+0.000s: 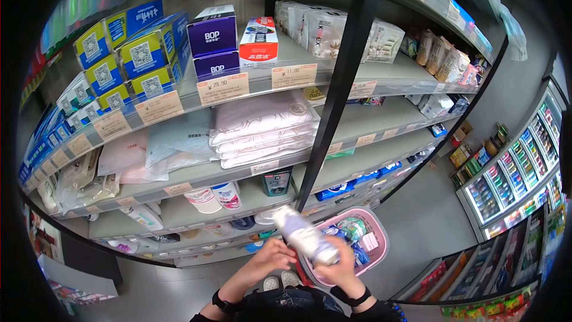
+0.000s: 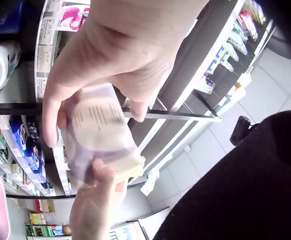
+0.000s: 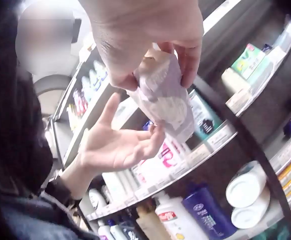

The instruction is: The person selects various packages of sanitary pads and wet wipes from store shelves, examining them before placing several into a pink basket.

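Observation:
A white and pale purple package [image 1: 302,235], blurred in the head view, is tilted above a pink basket [image 1: 381,244]. My right hand [image 1: 341,267] grips its lower end, thumb on one side and fingers on the other. Beside the package is my left hand [image 1: 269,260], fingers spread and slightly bent. In the left wrist view, lines of print show on the package [image 2: 96,120] between the left thumb and fingers. The right wrist view shows the left hand [image 3: 118,147] palm up, fingertips close to the package [image 3: 168,105]; whether they touch is unclear.
Shelves [image 1: 256,170] stand in front with boxes, pink packs [image 1: 262,122] and bottles. The basket holds several blue and green packages. A black post [image 1: 339,71] rises between shelf sections. Drinks coolers [image 1: 512,173] are at the right. A person [image 3: 45,40] shows in the right wrist view.

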Demonstrator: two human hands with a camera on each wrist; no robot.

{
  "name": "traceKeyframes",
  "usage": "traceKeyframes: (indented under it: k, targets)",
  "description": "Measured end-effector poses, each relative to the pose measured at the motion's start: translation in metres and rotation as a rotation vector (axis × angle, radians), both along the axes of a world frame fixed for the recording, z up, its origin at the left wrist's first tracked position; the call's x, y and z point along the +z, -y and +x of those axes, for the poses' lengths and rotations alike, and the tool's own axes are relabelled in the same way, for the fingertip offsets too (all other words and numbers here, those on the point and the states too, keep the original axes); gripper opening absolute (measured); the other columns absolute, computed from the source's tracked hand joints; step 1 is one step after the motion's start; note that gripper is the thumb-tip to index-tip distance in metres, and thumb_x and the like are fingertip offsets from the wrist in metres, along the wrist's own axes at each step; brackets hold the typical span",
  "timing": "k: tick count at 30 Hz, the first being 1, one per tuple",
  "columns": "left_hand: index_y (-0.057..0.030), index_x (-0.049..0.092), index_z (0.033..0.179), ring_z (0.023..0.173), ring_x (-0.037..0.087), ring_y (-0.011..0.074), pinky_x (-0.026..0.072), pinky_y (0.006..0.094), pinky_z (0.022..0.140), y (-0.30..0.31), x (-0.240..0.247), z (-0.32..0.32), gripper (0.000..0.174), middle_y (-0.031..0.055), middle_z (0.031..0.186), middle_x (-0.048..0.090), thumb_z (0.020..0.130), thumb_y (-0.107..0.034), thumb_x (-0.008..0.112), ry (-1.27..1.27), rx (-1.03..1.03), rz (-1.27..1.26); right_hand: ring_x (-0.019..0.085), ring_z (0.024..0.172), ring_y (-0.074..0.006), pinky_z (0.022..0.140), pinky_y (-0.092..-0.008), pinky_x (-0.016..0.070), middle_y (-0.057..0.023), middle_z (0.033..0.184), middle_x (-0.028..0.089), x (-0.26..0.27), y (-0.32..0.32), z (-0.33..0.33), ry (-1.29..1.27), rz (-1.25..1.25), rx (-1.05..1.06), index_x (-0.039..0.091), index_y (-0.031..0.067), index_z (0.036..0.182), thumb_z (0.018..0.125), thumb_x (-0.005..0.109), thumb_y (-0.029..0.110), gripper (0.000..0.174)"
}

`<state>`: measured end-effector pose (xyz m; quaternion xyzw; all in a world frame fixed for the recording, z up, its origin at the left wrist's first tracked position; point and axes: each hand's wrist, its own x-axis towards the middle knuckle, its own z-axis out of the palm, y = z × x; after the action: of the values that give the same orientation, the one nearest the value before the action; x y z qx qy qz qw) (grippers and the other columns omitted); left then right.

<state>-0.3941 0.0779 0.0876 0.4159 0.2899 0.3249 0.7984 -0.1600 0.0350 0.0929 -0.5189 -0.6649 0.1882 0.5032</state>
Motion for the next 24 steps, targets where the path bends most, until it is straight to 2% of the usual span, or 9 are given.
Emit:
traceKeyframes:
  k: [1,2,5,8,10,15,19,22,24]
  targets:
    - [-0.006,0.043,0.127,0.115,0.055,0.0161,0.0467,0.0309,0.092,-0.001,0.002,-0.001,0.041,0.0073,0.119,0.056,0.093,-0.017,0.062,-0.016,-0.17,0.086,0.061,0.102,-0.0257,0.088,-0.0343,0.0486,-0.0135,0.107,0.062,-0.013,0.001,0.012,-0.128,-0.014,-0.121,0.055,0.0019,0.117,0.061,0.073,0.007,0.059]
    - [-0.0062,0.049,0.118,0.112,0.057,0.0142,0.0458,0.0284,0.09,0.002,0.007,-0.002,0.031,0.0072,0.115,0.058,0.092,-0.015,0.063,-0.034,-0.195,0.104,0.06,0.102,-0.0219,0.088,-0.0331,0.0474,-0.0113,0.106,0.059,-0.01,-0.001,0.023,-0.251,0.03,-0.18,0.052,0.0012,0.116,0.063,0.067,0.003,0.056]
    - [-0.0056,0.051,0.117,0.106,0.059,0.0152,0.0467,0.0283,0.087,0.009,-0.002,-0.016,0.027,0.0066,0.111,0.06,0.093,-0.013,0.062,-0.076,-0.199,0.05,0.057,0.104,-0.0205,0.089,-0.0319,0.0458,-0.0106,0.109,0.055,-0.016,-0.017,0.054,-0.529,0.049,-0.308,0.044,0.0018,0.121,0.066,0.058,-0.004,0.058]
    - [-0.0054,0.052,0.114,0.099,0.062,0.0158,0.0474,0.028,0.085,0.013,-0.011,-0.035,0.025,0.0063,0.105,0.063,0.093,-0.013,0.062,-0.131,-0.076,-0.057,0.057,0.104,-0.0199,0.089,-0.0315,0.046,-0.0108,0.11,0.055,-0.001,-0.042,0.059,-0.381,0.028,-0.367,0.043,0.0026,0.122,0.068,0.062,-0.003,0.058]
    - [-0.0053,0.053,0.113,0.097,0.062,0.0161,0.0478,0.0283,0.084,0.018,-0.015,-0.047,0.024,0.0066,0.103,0.064,0.092,-0.012,0.062,-0.161,-0.023,-0.049,0.058,0.102,-0.0177,0.089,-0.0305,0.0469,-0.0097,0.108,0.057,-0.006,-0.068,0.06,-0.494,-0.011,-0.288,0.043,0.0035,0.122,0.068,0.067,-0.001,0.059]
    - [-0.0051,0.055,0.111,0.094,0.063,0.017,0.0484,0.029,0.081,0.035,-0.024,-0.071,0.022,0.0081,0.101,0.065,0.091,-0.011,0.062,-0.184,0.108,-0.055,0.058,0.101,-0.0178,0.088,-0.0305,0.0473,-0.009,0.108,0.058,-0.011,-0.118,0.058,-0.433,-0.079,-0.099,0.043,0.0036,0.123,0.071,0.072,0.0,0.06]
    - [-0.0047,0.055,0.11,0.092,0.063,0.0183,0.0487,0.0295,0.079,0.049,-0.027,-0.081,0.022,0.0087,0.098,0.065,0.09,-0.008,0.063,-0.171,0.207,-0.087,0.06,0.099,-0.0179,0.085,-0.031,0.0488,-0.0109,0.11,0.059,-0.01,-0.154,0.047,-0.108,-0.003,-0.069,0.044,0.0035,0.124,0.072,0.074,0.002,0.06]
    - [-0.0047,0.056,0.11,0.092,0.064,0.0188,0.0491,0.0299,0.079,0.058,-0.033,-0.088,0.022,0.0089,0.097,0.065,0.089,-0.007,0.063,-0.164,0.259,-0.091,0.062,0.097,-0.0337,0.082,-0.0384,0.0508,-0.019,0.109,0.059,0.018,-0.164,0.02,0.008,0.076,-0.08,0.05,0.0034,0.12,0.075,0.072,0.008,0.051]
    - [-0.0047,0.056,0.11,0.092,0.064,0.0189,0.0494,0.0303,0.079,0.062,-0.035,-0.092,0.022,0.009,0.097,0.065,0.089,-0.006,0.063,-0.148,0.284,-0.09,0.061,0.096,-0.0365,0.08,-0.0405,0.0509,-0.0191,0.107,0.057,0.003,-0.183,0.016,0.121,0.105,-0.088,0.05,0.0044,0.121,0.074,0.073,0.009,0.052]
